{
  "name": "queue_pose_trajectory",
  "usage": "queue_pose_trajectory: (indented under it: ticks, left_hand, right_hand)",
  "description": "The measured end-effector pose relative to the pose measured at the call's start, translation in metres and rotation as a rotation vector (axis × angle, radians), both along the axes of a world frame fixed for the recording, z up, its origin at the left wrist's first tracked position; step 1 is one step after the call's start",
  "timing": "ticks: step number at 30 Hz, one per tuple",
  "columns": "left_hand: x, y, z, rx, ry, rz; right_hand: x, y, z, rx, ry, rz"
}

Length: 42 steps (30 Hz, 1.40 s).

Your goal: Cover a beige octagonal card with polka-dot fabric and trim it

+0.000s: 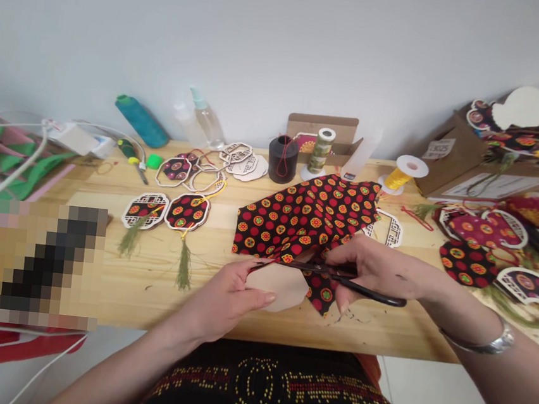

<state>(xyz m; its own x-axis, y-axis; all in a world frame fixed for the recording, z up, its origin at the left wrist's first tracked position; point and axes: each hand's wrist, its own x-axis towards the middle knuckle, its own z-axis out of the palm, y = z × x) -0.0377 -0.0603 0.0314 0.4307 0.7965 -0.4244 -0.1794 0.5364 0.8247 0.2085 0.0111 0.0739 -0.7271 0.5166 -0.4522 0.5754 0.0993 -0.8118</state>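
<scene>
Between the two hands, a pale card piece lies with its long axis roughly crosswise, its left end pinched in the fingers of the left hand, thumb on top. Just beyond its far edge run the scissors, also nearly crosswise, blades pointing toward the left fingers and black handles reaching back past the right fingers. The right hand is closed around the scissors, nearer the card's right end. Patterned cloth spreads beyond both sets of fingers, one corner dropping between the card and the right hand onto the table.

The left fingers under the card are hidden, and the blade tips are lost near them. How far the blades stand apart, and whether the card is fixed to the cloth, cannot be told. Past the right fingers, cloth and hand partly cover a fretwork frame.
</scene>
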Motion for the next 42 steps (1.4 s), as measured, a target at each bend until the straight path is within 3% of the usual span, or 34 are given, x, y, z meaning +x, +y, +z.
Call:
queue_pose_trajectory:
  ticks: [23, 32, 42]
  left_hand:
    - [-0.002, 0.001, -0.006, -0.003, 0.044, -0.019]
    - [-0.002, 0.001, -0.007, 0.013, 0.033, -0.053]
    - [-0.001, 0.006, 0.004, 0.081, 0.12, -0.164]
  right_hand:
    - [0.004, -0.001, 0.001, -0.038, -0.05, -0.041]
    - [0.006, 0.002, 0.001, 0.05, -0.121, 0.038]
    - [0.004, 0.0, 0.001, 0.241, -0.112, 0.069]
